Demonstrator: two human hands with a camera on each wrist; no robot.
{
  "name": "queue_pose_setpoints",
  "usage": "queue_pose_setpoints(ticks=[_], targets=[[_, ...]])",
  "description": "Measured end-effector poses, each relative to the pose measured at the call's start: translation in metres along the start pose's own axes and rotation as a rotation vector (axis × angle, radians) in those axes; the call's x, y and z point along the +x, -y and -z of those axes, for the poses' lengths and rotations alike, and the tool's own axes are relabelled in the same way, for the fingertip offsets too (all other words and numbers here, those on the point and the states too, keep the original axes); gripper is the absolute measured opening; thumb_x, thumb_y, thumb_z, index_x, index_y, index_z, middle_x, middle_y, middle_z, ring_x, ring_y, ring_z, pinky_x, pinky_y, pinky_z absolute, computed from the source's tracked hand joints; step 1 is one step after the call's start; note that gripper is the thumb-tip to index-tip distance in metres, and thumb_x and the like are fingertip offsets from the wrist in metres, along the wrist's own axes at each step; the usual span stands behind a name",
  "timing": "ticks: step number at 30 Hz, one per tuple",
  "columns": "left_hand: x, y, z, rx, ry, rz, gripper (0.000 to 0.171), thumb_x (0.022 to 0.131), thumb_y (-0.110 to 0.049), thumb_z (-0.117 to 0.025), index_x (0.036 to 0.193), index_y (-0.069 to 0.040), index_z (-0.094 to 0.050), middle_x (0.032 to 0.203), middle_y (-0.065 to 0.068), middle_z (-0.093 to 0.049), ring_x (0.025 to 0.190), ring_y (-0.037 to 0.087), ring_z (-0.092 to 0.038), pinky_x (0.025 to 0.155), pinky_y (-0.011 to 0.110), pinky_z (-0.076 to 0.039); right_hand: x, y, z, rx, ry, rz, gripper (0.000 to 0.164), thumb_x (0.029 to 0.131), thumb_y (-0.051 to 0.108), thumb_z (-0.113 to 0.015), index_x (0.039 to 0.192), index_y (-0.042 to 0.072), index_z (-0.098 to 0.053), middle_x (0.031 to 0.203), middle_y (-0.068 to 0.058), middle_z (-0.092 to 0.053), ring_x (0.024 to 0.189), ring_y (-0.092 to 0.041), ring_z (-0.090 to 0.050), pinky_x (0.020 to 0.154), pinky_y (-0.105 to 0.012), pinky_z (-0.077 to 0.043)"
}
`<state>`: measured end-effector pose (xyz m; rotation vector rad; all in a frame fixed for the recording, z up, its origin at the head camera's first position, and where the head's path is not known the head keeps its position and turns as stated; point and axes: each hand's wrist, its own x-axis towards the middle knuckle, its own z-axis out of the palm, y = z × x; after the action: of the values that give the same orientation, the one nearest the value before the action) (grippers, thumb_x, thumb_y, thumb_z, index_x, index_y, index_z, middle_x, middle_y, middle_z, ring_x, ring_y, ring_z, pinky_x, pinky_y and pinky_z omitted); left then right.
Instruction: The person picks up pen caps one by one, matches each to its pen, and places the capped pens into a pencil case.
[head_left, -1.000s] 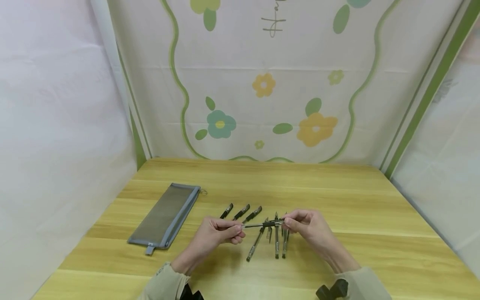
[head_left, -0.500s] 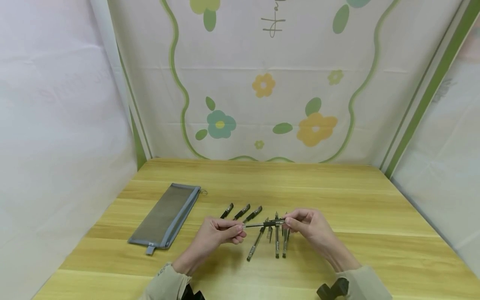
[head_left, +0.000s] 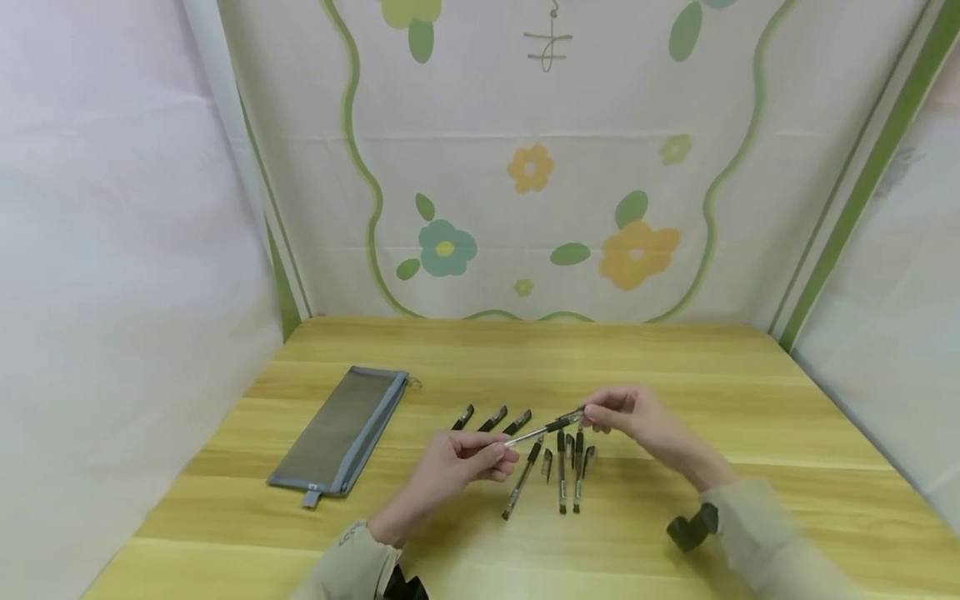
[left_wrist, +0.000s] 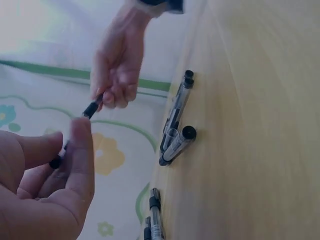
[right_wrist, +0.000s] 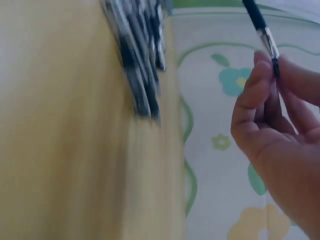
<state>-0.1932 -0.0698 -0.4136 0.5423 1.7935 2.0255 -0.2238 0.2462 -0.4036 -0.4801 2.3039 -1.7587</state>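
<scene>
Yellow wood-grain table (head_left: 720,375); grey pouch (head_left: 330,433), 9 o'clock. Left hand (head_left: 465,462), 8 o'clock, and right hand (head_left: 637,417), 3 o'clock, pinch opposite ends of one pen (head_left: 543,429), raised over the table at clock centre. Judged light, stiff, slick along the clear barrel (head_left: 527,436); best taken by the dark grip (head_left: 558,424).

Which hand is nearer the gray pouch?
Left. The left hand is to the right of the gray pouch, pinching a pen; the right hand is farther right, at the pen's other end.
</scene>
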Motion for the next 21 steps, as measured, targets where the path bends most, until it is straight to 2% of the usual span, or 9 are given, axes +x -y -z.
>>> queue_pose_setpoints(ticks=[4, 10, 15, 21], targets=[[0.003, -0.001, -0.004, 0.115, 0.011, 0.002, 0.027, 0.099, 0.0, -0.056, 0.123, 0.013, -0.06, 0.106, 0.028, -0.067, 0.096, 0.041, -0.067, 0.08, 0.035, -0.056, 0.03, -0.002, 0.018, -0.072, 0.113, -0.004, 0.028, 0.094, 0.021, -0.069, 0.114, 0.001, -0.068, 0.106, -0.025, -0.067, 0.098, -0.049, -0.059, 0.086, -0.055, -0.05], [0.001, 0.001, -0.002, 0.279, -0.068, 0.073, 0.016, 0.093, -0.001, -0.066, 0.098, 0.014, -0.069, 0.08, 0.021, -0.07, 0.071, 0.034, -0.07, 0.063, 0.035, -0.059, 0.063, -0.009, 0.017, -0.126, 0.223, -0.06, 0.022, 0.092, 0.021, -0.072, 0.106, 0.004, -0.073, 0.102, -0.021, -0.069, 0.094, -0.043, -0.062, 0.084, -0.052, -0.052], [-0.003, 0.002, 0.004, 0.313, -0.12, 0.124, 0.012, 0.088, -0.003, -0.072, 0.092, 0.009, -0.073, 0.076, 0.018, -0.07, 0.067, 0.032, -0.07, 0.061, 0.034, -0.059, 0.079, -0.019, 0.011, -0.189, 0.26, -0.079, 0.018, 0.089, 0.019, -0.075, 0.103, 0.008, -0.076, 0.102, -0.01, -0.071, 0.092, -0.034, -0.065, 0.081, -0.044, -0.055], [-0.006, 0.004, 0.011, 0.286, -0.136, 0.182, 0.011, 0.089, 0.002, -0.07, 0.095, 0.011, -0.073, 0.077, 0.018, -0.07, 0.068, 0.029, -0.071, 0.064, 0.034, -0.059, 0.092, -0.025, 0.005, -0.234, 0.284, -0.045, 0.018, 0.088, 0.012, -0.075, 0.104, 0.005, -0.076, 0.102, -0.007, -0.072, 0.089, -0.03, -0.067, 0.077, -0.04, -0.056]])
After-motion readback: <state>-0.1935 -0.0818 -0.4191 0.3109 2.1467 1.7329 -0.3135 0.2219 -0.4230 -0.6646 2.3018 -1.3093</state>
